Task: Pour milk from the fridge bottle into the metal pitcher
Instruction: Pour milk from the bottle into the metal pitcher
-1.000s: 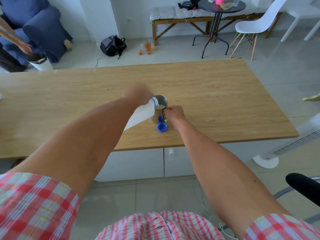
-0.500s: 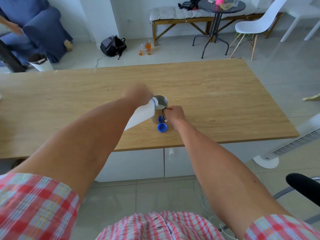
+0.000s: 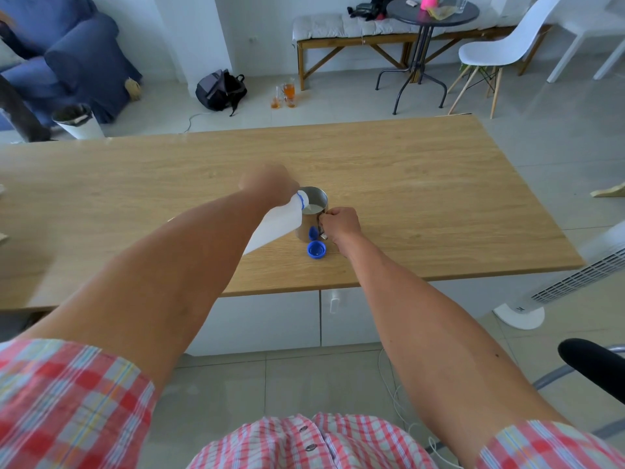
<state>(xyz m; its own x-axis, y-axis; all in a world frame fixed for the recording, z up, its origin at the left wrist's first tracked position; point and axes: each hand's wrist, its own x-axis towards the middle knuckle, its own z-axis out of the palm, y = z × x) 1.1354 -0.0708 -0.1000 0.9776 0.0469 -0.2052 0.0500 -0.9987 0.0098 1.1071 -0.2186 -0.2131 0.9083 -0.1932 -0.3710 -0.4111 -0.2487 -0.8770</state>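
Observation:
My left hand (image 3: 269,182) grips a white plastic milk bottle (image 3: 277,226) and holds it tilted, its blue-ringed neck over the rim of the metal pitcher (image 3: 313,211). White milk shows inside the pitcher. The pitcher stands on the wooden table (image 3: 439,204) near its front edge. My right hand (image 3: 340,223) holds the pitcher's handle on its right side. The bottle's blue cap (image 3: 316,249) lies on the table just in front of the pitcher.
Behind the table stand a white bin (image 3: 79,125), a blue sofa (image 3: 77,59), a black backpack (image 3: 220,89), glasses on the floor (image 3: 285,94), a bench, a round black table (image 3: 431,15) and a white chair (image 3: 497,49). A white tower fan (image 3: 575,275) leans at the right.
Both hands, the bottle and the pitcher stay where they were. The person at the far left has moved mostly out of view.

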